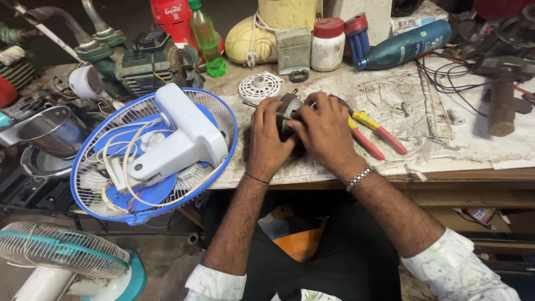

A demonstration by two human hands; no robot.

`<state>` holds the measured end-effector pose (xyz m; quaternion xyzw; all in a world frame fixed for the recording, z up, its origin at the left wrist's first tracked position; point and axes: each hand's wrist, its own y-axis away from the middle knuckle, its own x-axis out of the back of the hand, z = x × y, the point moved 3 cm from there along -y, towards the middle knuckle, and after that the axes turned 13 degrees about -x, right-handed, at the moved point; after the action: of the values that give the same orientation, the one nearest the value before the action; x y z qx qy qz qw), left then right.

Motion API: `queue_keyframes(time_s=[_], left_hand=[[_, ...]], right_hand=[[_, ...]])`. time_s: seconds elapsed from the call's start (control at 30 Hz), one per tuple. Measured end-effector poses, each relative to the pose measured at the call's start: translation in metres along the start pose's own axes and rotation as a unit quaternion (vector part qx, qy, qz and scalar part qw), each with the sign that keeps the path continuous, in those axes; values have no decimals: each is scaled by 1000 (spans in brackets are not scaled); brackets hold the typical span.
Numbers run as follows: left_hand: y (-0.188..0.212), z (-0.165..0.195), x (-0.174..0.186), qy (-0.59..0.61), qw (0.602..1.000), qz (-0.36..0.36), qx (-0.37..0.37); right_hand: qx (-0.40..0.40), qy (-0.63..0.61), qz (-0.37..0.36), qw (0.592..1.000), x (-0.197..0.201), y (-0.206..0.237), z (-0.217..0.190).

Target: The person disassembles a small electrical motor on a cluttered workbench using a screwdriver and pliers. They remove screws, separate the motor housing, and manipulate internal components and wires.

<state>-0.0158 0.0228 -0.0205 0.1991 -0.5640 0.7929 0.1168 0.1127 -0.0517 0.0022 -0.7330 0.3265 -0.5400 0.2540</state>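
Item: fan motor (287, 107), out of its fan, on the worktop (390, 95). Your left hand (266, 140) and right hand (325, 132) both clasp it. Pliers (372, 129) beside; blue-grilled fan (153, 146) lies dismantled, not reassembled.

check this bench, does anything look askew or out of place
The blue and white fan lies face-down, hanging over the workbench edge with its cord loose on the grille. A blue bottle lies on its side. Both hands, left hand and right hand, grip a small motor.
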Motion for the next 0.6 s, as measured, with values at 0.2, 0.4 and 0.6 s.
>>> queue_keyframes(time_s=[0.2, 0.4, 0.6], left_hand=[[0, 0, 1, -14, 1000, -4, -2], [0, 0, 0, 2, 1000, 9, -2], [-1, 2, 2, -1, 1000, 4, 0]], right_hand=[[-29, -22, -9, 999, 1, -2, -1], [4, 36, -1, 999, 0, -2, -4], [-28, 27, -46, 998, -2, -4, 0]])
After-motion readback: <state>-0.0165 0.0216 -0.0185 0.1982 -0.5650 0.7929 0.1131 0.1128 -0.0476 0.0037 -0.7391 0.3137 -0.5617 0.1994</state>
